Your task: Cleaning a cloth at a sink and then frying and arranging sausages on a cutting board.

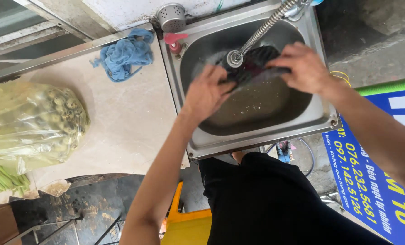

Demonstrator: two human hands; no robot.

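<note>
A dark, wet cloth (257,63) is stretched over the steel sink (257,131), right under the flexible metal tap hose (259,34) and its round spray head. My left hand (207,93) grips the cloth's left end. My right hand (304,68) grips its right end. Both hands are inside the basin, above murky water at the bottom. Part of the cloth is hidden by my fingers.
A crumpled blue rag (127,54) lies on the beige counter (130,122) left of the sink. A pink-topped pump bottle (175,41) and a perforated metal cup (171,17) stand at the sink's back corner. A plastic bag of round pods (34,122) sits far left. A blue sign (375,181) leans at right.
</note>
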